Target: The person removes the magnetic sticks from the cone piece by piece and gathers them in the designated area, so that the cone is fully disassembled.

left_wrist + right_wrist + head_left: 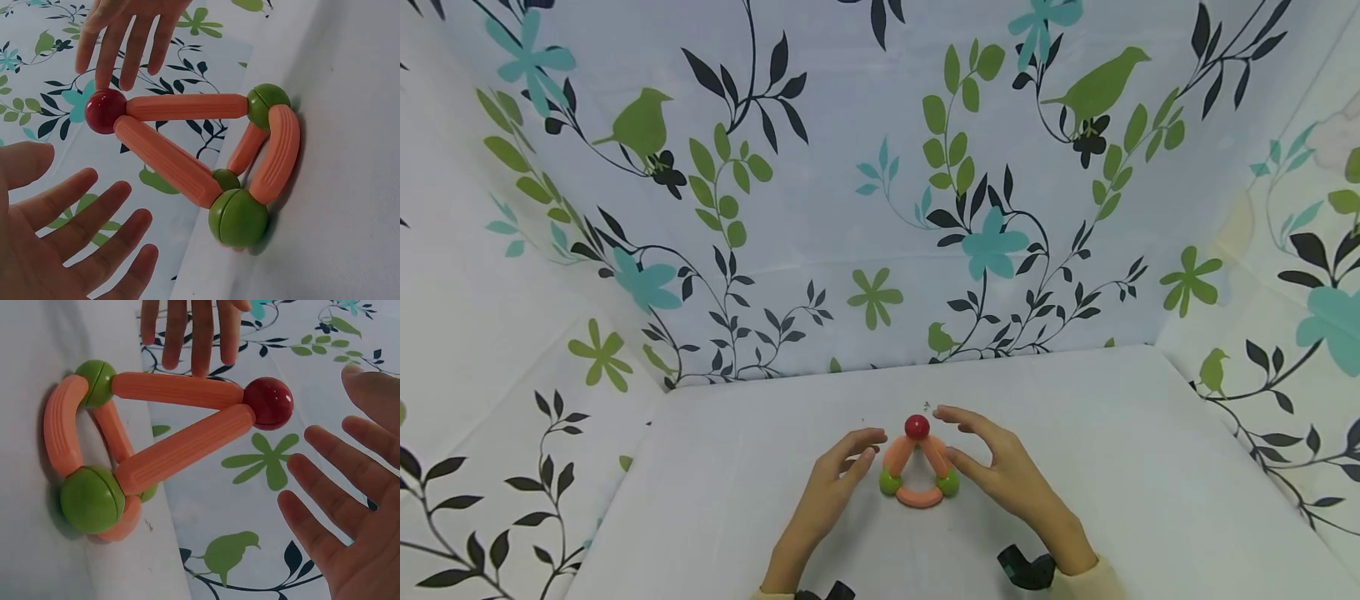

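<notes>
A toy pyramid of joined rods and balls (pixel 917 427) stands upright on the white table. Its top is a red ball (pixel 105 111); straight orange rods (pixel 187 107) slope down from it to green balls (pixel 239 219), which curved orange rods (pixel 62 428) link along the base. My left hand (pixel 838 475) is held at the pyramid's left side, fingers spread, holding nothing. On the other side my right hand (pixel 1003 467) is also spread out and holds nothing, its thumb close to a sloping rod. Both wrist views show a gap between the near palm and the toy.
The white table (pixel 737 467) reaches back to a hanging cloth (pixel 850 250) printed with birds, leaves and flowers. Similar printed cloth lines the left and right sides. Dark wrist devices (pixel 1026 568) show near the front edge, by the pale sleeves (pixel 1090 581).
</notes>
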`<state>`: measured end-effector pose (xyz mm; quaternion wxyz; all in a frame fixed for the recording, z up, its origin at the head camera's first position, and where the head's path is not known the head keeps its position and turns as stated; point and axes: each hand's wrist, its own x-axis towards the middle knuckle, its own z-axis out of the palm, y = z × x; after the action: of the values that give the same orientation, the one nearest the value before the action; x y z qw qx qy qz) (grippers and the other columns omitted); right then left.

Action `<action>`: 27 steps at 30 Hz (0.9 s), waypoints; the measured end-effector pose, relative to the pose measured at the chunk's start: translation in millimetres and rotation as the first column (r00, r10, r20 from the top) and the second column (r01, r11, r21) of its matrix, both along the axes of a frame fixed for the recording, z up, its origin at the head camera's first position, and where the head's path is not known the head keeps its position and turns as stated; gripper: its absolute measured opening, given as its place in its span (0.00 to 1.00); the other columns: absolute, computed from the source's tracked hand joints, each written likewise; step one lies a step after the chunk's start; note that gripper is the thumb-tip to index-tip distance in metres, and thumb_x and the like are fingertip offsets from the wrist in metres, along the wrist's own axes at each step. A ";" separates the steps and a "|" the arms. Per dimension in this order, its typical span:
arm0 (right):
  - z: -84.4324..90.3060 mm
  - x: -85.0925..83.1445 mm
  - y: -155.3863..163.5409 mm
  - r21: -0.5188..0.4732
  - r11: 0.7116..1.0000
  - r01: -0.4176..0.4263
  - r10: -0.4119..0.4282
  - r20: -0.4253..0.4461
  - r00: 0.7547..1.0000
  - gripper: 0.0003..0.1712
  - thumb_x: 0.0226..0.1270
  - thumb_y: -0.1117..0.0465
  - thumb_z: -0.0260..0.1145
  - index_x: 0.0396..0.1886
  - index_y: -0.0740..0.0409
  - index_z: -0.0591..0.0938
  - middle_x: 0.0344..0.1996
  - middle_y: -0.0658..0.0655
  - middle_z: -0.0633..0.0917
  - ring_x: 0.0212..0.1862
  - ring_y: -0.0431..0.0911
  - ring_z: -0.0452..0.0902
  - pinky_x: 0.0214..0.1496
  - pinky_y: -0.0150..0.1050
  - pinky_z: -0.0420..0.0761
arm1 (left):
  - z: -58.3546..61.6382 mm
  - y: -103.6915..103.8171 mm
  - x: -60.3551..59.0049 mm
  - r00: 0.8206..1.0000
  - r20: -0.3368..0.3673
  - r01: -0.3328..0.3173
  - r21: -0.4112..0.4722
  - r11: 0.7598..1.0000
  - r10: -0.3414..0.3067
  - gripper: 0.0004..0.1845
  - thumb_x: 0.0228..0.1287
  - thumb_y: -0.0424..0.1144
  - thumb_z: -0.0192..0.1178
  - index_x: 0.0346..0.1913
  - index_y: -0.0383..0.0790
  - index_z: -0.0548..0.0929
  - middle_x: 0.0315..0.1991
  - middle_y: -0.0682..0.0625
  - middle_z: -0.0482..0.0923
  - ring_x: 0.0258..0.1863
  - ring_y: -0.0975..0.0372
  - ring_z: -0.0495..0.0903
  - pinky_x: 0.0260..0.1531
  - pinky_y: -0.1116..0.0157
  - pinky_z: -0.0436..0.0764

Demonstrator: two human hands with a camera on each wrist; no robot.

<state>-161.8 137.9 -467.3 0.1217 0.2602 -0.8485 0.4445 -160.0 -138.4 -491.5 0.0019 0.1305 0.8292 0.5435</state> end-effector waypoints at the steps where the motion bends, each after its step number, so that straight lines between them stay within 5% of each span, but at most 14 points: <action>1: 0.1 -2.4 -2.0 -0.001 1.000 -0.007 0.007 0.006 1.000 0.32 0.73 0.57 0.71 0.74 0.44 0.74 0.68 0.49 0.82 0.68 0.49 0.79 0.64 0.51 0.83 | -0.6 1.9 -2.1 1.000 0.010 0.010 0.005 1.000 -0.010 0.16 0.81 0.52 0.54 0.65 0.59 0.80 0.62 0.60 0.83 0.62 0.61 0.82 0.64 0.57 0.79; 8: -3.5 -13.2 -17.8 -0.026 0.999 -0.026 0.027 0.038 0.999 0.32 0.74 0.54 0.70 0.75 0.45 0.74 0.70 0.48 0.81 0.71 0.49 0.76 0.66 0.50 0.82 | -4.2 13.2 -16.1 0.995 0.042 0.091 0.014 0.996 -0.091 0.19 0.80 0.47 0.55 0.66 0.47 0.80 0.63 0.51 0.84 0.64 0.55 0.82 0.63 0.59 0.79; 15: -21.0 -7.9 -32.3 -0.044 0.999 -0.011 0.012 0.027 1.000 0.31 0.70 0.62 0.72 0.72 0.47 0.77 0.67 0.51 0.83 0.70 0.52 0.78 0.63 0.50 0.83 | -19.1 19.3 -9.9 0.990 0.091 0.106 0.044 0.993 -0.109 0.18 0.79 0.49 0.57 0.65 0.50 0.81 0.63 0.52 0.84 0.60 0.58 0.83 0.58 0.67 0.80; 22: -30.3 -5.8 -40.6 -0.061 0.998 0.016 -0.020 -0.077 0.997 0.32 0.65 0.70 0.74 0.68 0.55 0.79 0.59 0.54 0.86 0.59 0.48 0.83 0.57 0.44 0.87 | -32.2 31.5 -7.6 0.993 0.058 0.098 0.014 0.995 -0.099 0.18 0.80 0.51 0.56 0.63 0.49 0.82 0.58 0.51 0.87 0.56 0.60 0.85 0.55 0.67 0.81; 27: -31.1 -13.1 -43.6 -0.042 0.997 0.064 -0.070 -0.168 0.983 0.32 0.63 0.67 0.76 0.67 0.53 0.80 0.58 0.51 0.86 0.58 0.44 0.83 0.57 0.42 0.87 | -33.4 38.3 -13.5 0.996 0.049 0.078 0.052 0.996 -0.080 0.15 0.82 0.50 0.53 0.61 0.54 0.83 0.53 0.53 0.89 0.53 0.56 0.87 0.53 0.67 0.82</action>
<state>-174.9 94.3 -498.5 0.2131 0.2662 -0.8351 0.4316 -173.5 -100.1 -524.9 0.0413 0.1493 0.8091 0.5669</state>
